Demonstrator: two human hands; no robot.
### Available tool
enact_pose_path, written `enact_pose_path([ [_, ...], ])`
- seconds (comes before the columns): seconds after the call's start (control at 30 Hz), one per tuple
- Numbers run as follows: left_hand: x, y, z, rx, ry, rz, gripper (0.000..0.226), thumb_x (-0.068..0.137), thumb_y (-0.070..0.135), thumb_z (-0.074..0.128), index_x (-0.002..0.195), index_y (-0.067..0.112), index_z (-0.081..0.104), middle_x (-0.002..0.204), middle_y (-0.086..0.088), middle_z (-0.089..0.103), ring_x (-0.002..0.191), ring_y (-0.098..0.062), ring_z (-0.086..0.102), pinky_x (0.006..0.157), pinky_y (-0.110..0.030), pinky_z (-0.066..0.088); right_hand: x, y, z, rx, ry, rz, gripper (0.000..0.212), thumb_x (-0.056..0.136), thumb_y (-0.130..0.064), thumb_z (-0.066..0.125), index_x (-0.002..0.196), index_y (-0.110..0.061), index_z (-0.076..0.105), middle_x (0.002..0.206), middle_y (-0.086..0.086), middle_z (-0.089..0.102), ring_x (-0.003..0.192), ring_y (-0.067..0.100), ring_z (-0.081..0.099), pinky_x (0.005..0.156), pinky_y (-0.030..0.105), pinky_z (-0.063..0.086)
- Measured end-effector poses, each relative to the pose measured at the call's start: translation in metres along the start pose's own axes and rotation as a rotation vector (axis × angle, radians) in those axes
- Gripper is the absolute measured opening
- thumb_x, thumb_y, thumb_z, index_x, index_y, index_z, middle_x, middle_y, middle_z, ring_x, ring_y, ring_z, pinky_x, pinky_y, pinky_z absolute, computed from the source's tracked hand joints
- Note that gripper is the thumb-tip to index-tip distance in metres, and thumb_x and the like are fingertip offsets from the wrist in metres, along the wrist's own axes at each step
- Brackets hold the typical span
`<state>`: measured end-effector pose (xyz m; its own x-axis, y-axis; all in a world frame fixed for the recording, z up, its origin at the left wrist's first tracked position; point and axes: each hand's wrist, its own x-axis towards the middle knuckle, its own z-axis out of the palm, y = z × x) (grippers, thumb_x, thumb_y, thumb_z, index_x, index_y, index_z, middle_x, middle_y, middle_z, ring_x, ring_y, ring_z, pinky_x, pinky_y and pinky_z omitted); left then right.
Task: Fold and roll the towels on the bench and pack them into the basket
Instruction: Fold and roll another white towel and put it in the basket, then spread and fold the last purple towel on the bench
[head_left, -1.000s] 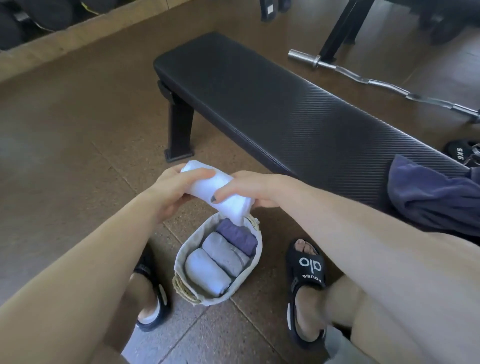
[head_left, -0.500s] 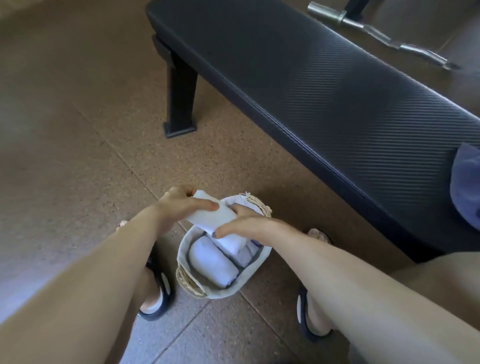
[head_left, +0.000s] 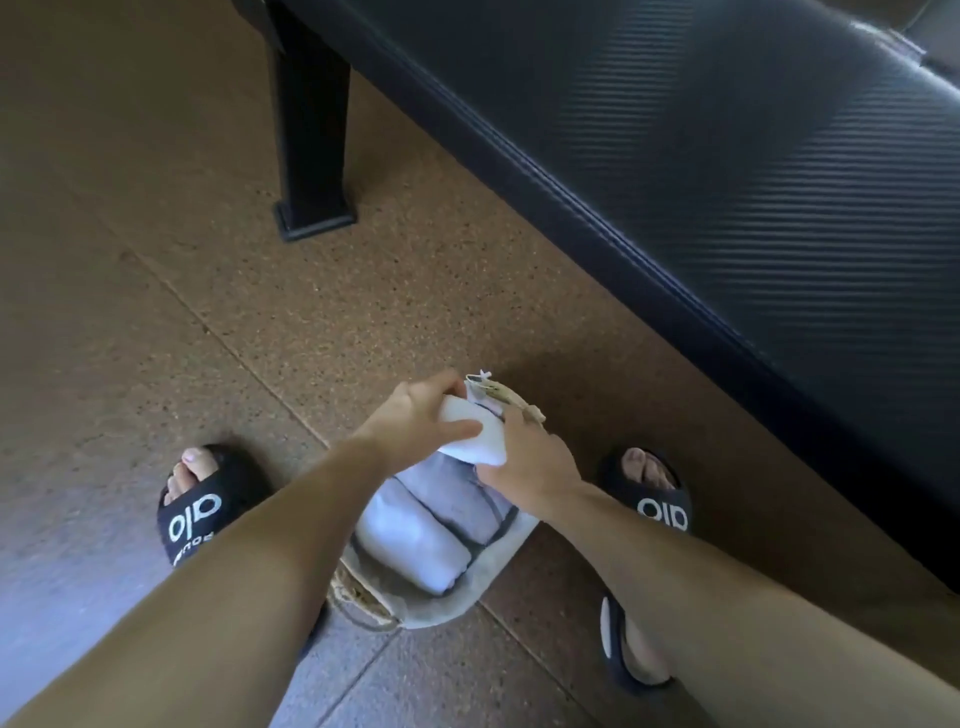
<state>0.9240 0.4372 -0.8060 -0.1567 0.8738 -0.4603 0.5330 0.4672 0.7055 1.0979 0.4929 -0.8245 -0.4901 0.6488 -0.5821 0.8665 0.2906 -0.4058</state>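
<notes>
1. Compared with a second ago, the white rolled cotton towel (head_left: 475, 435) has dropped from above the rim to the far end of the soft grey fabric basket (head_left: 483, 592), on the floor between the sandalled feet.
2. The left hand (head_left: 415, 418) curls over the roll's far end; the right hand (head_left: 530, 457) grips its near end, fingers wrapped.
3. Just below the grip, two pale rolled towels (head_left: 415, 545) already lie side by side in the basket.
4. This roll appears nearly seated; pressing it down and letting go looks like what remains.
5. The black padded bench (head_left: 727, 182) stands beyond the hands.
</notes>
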Motion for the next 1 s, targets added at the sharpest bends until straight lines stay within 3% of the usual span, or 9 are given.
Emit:
enact_pose_path([
  [0.07, 0.01, -0.007, 0.005, 0.039, -0.015, 0.056, 0.023, 0.084, 0.035, 0.074, 0.095, 0.033, 0.054, 0.086, 0.006, 0.061, 0.079, -0.014, 0.057, 0.065, -0.032, 0.047, 0.003, 0.003, 0.012, -0.127, 0.116, -0.031, 0.057, 0.088, -0.041, 0.063, 0.136, -0.018, 0.044, 0.124, 0.002, 0.062, 0.113, 0.025, 0.062, 0.091, 0.038, 0.048],
  [0.13, 0.014, -0.015, 0.009, 0.127, -0.035, 0.141, 0.023, 0.09, 0.031, 0.071, 0.106, 0.032, 0.055, 0.087, 0.013, 0.056, 0.079, -0.008, 0.049, 0.069, -0.022, 0.04, 0.004, 0.005, 0.03, -0.247, 0.251, -0.072, 0.053, 0.082, -0.038, 0.072, 0.126, -0.012, 0.055, 0.111, 0.007, 0.069, 0.1, 0.026, 0.068, 0.086, 0.037, 0.052],
  [0.23, 0.014, -0.031, 0.018, 0.447, -0.049, 0.232, 0.028, 0.096, 0.028, 0.064, 0.122, 0.02, 0.058, 0.11, 0.002, 0.061, 0.098, -0.016, 0.056, 0.078, -0.028, 0.045, 0.007, 0.004, 0.058, -0.373, 0.35, -0.085, 0.039, 0.074, -0.027, 0.081, 0.105, -0.01, 0.065, 0.09, 0.01, 0.069, 0.083, 0.026, 0.069, 0.08, 0.037, 0.055],
  [0.3, 0.012, -0.039, 0.024, 0.646, 0.019, 0.383, 0.028, 0.086, 0.022, 0.074, 0.112, 0.016, 0.066, 0.113, -0.001, 0.065, 0.106, -0.023, 0.063, 0.082, -0.039, 0.055, 0.009, 0.002, 0.067, -0.459, 0.379, -0.116, 0.036, 0.076, -0.028, 0.079, 0.103, -0.01, 0.064, 0.085, 0.009, 0.065, 0.077, 0.025, 0.065, 0.075, 0.036, 0.053],
  [0.47, 0.015, -0.036, 0.031, 0.81, 0.094, 0.498, 0.027, 0.068, 0.025, 0.087, 0.09, 0.022, 0.073, 0.095, 0.003, 0.068, 0.094, -0.018, 0.067, 0.081, -0.032, 0.057, 0.008, 0.008, 0.064, -0.489, 0.319, -0.176, 0.065, 0.07, -0.052, 0.08, 0.111, -0.005, 0.063, 0.089, 0.01, 0.063, 0.077, 0.026, 0.063, 0.071, 0.035, 0.054],
  [0.7, 0.017, -0.023, 0.038, 0.928, 0.045, 0.396, 0.033, 0.051, 0.025, 0.093, 0.078, 0.027, 0.074, 0.08, 0.008, 0.068, 0.083, -0.012, 0.07, 0.068, -0.025, 0.057, 0.009, 0.001, 0.058, -0.525, 0.21, -0.152, 0.079, 0.061, -0.057, 0.084, 0.118, -0.005, 0.067, 0.091, 0.013, 0.068, 0.081, 0.027, 0.066, 0.074, 0.036, 0.055],
  [0.83, 0.012, 0.003, 0.024, 1.048, -0.045, 0.277, 0.031, 0.089, 0.029, 0.068, 0.119, 0.029, 0.064, 0.123, 0.008, 0.063, 0.118, -0.014, 0.057, 0.097, -0.029, 0.048, -0.004, -0.017, 0.029, -0.611, 0.135, -0.128, 0.088, 0.08, -0.058, 0.07, 0.144, -0.004, 0.044, 0.127, 0.02, 0.059, 0.117, 0.032, 0.058, 0.099, 0.039, 0.047],
  [0.9, 0.006, 0.02, 0.008, 1.061, -0.144, 0.207, 0.04, 0.093, 0.029, 0.061, 0.133, 0.027, 0.053, 0.134, 0.004, 0.055, 0.126, -0.018, 0.05, 0.102, -0.033, 0.045, -0.012, -0.025, 0.005, -0.602, 0.118, -0.185, 0.078, 0.093, -0.051, 0.058, 0.149, -0.003, 0.032, 0.141, 0.02, 0.048, 0.131, 0.033, 0.047, 0.109, 0.04, 0.037],
  [1.0, -0.012, 0.053, -0.02, 1.041, -0.194, 0.153, 0.045, 0.094, 0.031, 0.059, 0.138, 0.028, 0.048, 0.136, 0.002, 0.055, 0.124, -0.02, 0.053, 0.097, -0.034, 0.045, -0.032, -0.041, -0.043, -0.556, 0.087, -0.265, 0.046, 0.101, -0.034, 0.05, 0.14, -0.011, 0.047, 0.138, 0.011, 0.055, 0.129, 0.027, 0.051, 0.105, 0.037, 0.04],
])
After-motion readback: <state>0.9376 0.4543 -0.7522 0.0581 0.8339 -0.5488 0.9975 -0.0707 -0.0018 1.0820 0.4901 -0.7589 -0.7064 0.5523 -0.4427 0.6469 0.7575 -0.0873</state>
